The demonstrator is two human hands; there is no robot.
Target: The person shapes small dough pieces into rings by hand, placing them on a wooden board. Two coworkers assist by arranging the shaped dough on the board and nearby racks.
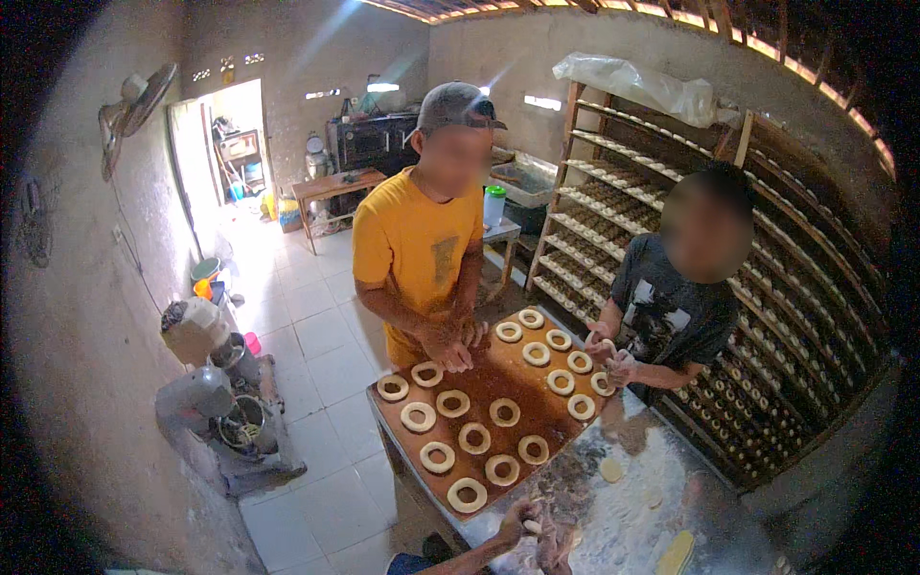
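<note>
Low in the head view, my left hand (517, 523) reaches in over the floured table with its fingers curled round a small pale piece of dough (533, 527). Against it is my right hand (555, 546), flour-dusted, its fingers bent in at the dough; their outline is partly lost against the flour. Beyond my hands lies a brown board (498, 369) bearing several dough rings (467, 495). A flat strip of dough (676, 554) and a small flattened dough piece (610, 470) rest on the floured tabletop (661, 498) to the right.
Across the board a person in a yellow shirt (419, 230) holds both hands over the rings. At the right, a person in a dark shirt (661, 297) handles dough. Loaded racks (613, 182) stand behind them. A mixing machine (196, 398) sits on the left floor.
</note>
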